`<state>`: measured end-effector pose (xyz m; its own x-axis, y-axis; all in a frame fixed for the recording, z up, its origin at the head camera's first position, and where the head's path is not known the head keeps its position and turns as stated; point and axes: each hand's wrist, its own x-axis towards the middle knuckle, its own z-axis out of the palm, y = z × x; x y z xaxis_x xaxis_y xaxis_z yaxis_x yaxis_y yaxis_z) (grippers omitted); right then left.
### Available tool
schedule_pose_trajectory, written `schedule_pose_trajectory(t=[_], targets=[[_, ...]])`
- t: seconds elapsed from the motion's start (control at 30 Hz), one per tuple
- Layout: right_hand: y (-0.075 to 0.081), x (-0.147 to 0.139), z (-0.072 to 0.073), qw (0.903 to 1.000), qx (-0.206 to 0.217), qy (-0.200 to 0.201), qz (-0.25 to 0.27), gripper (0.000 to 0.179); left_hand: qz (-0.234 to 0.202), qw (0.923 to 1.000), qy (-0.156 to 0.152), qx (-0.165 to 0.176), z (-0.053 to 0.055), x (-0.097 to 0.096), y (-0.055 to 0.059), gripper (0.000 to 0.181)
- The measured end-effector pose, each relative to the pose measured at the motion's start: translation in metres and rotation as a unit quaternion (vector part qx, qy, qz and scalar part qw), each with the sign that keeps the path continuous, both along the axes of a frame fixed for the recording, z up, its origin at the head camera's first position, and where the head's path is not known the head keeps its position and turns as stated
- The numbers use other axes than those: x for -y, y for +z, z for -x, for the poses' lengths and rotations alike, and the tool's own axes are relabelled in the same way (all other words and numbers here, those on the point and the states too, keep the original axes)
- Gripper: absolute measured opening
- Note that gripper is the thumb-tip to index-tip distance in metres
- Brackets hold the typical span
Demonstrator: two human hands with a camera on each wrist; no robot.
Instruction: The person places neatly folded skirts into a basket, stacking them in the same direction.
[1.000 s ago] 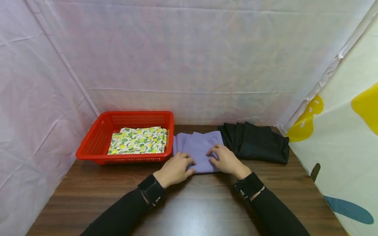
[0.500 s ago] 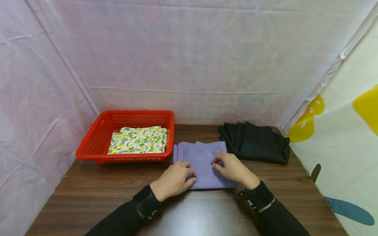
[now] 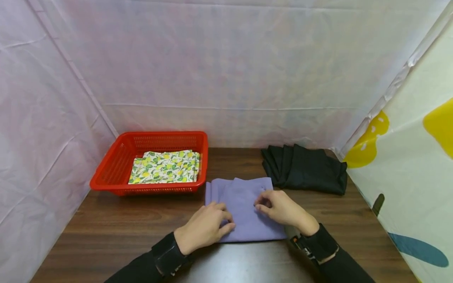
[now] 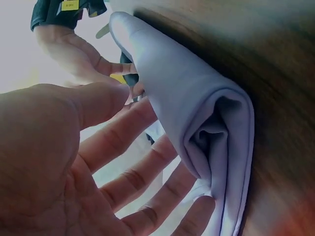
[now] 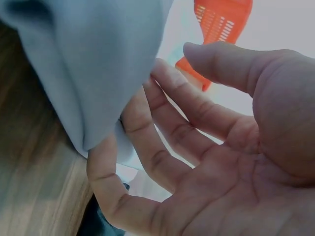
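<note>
A folded purple cloth lies flat on the table in front of me. On its left part rests my left hand, fingers spread and thumb apart from them. My right hand touches the right part with bent fingertips. The left wrist view shows the rolled, layered end of the cloth, with the fingers of that hand against it and nothing pinched by the thumb. In the right wrist view the fingertips press on the cloth, the thumb standing clear.
A red perforated basket at the back left holds a folded lemon-print cloth. Folded black fabric lies at the back right. White sheeting hangs behind the brown wooden table.
Both hands have slid the purple cloth toward me, away from the back sheeting and the black fabric. The basket and the black fabric stay where they were.
</note>
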<state>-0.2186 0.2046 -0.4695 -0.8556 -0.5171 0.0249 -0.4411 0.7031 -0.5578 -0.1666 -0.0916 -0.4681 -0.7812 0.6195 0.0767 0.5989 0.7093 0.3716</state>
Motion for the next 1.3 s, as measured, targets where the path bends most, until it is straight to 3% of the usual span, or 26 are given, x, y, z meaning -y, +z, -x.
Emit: schedule_pose_trajectory(t=[0.2, 0.4, 0.63, 0.87, 1.0, 1.17, 1.3], targets=[[0.002, 0.001, -0.003, 1.0000, 0.003, 0.000, 0.008, 0.011, -0.017, 0.9996, 0.020, -0.003, -0.002, 0.001, 0.000, 0.014], [0.001, -0.005, -0.005, 0.9996, -0.023, -0.004, 0.013, 0.023, -0.033, 0.9979, 0.053, -0.013, -0.003, 0.005, -0.002, 0.022], [0.006, -0.020, -0.008, 0.9972, -0.008, -0.070, 0.027, 0.048, -0.054, 0.9902, 0.128, 0.011, -0.003, 0.018, -0.001, 0.035], [0.008, -0.042, -0.007, 0.9903, 0.076, -0.108, 0.043, 0.081, -0.079, 0.9738, 0.204, 0.062, -0.006, 0.027, -0.001, 0.063], [0.007, -0.050, -0.007, 0.9770, 0.157, -0.118, 0.081, 0.093, -0.087, 0.9640, 0.231, 0.097, -0.004, 0.029, -0.003, 0.077], [0.007, -0.049, -0.007, 0.9578, 0.223, -0.142, 0.114, 0.102, -0.088, 0.9568, 0.246, 0.126, 0.000, 0.023, -0.005, 0.093], [0.005, -0.044, -0.006, 0.9500, 0.249, -0.147, 0.118, 0.107, -0.099, 0.9569, 0.242, 0.127, 0.001, 0.016, -0.007, 0.105]])
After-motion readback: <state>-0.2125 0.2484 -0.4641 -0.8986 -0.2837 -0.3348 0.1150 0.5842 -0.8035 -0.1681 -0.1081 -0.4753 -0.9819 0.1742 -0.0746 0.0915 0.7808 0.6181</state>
